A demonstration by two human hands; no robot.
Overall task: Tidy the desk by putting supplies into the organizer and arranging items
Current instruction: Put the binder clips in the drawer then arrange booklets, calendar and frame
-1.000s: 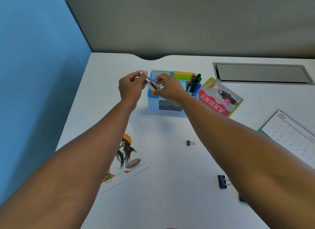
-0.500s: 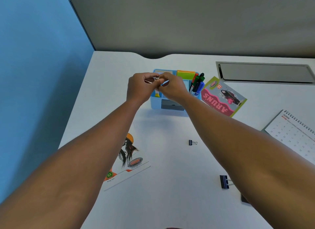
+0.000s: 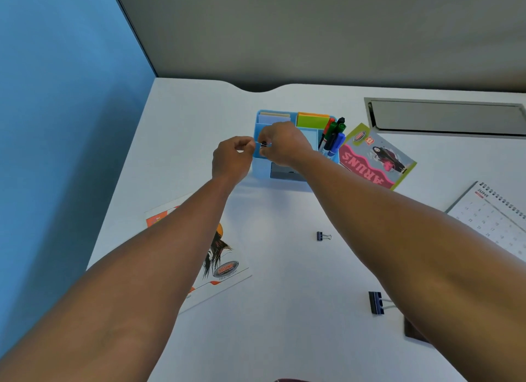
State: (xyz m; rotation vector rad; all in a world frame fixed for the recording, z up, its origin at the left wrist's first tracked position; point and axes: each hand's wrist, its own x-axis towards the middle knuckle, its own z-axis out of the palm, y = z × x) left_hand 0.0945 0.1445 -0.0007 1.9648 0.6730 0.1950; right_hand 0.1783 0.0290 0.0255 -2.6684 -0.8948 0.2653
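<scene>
A light blue desk organizer [image 3: 309,138] stands at the middle back of the white desk, holding sticky note pads [image 3: 311,121] and markers [image 3: 333,135]. Over its front left corner, a small black binder clip [image 3: 264,144] sits between my two hands. My right hand [image 3: 284,145] pinches the clip's body. My left hand [image 3: 232,158], fingers curled, pinches the clip's wire end from the left. Two more binder clips lie on the desk: a small one [image 3: 323,236] in the middle and a larger one [image 3: 376,302] by my right forearm.
A pink and green flyer [image 3: 375,159] lies right of the organizer, and a white and orange flyer [image 3: 220,265] lies under my left forearm. A desk calendar [image 3: 495,219] stands at the right edge. A metal cable hatch [image 3: 447,117] is at the back right. A blue partition borders the left.
Both hands stayed together with the clip over the organizer's left side. They closed in on each other, then eased slightly apart, with the clip now showing between the fingertips.
</scene>
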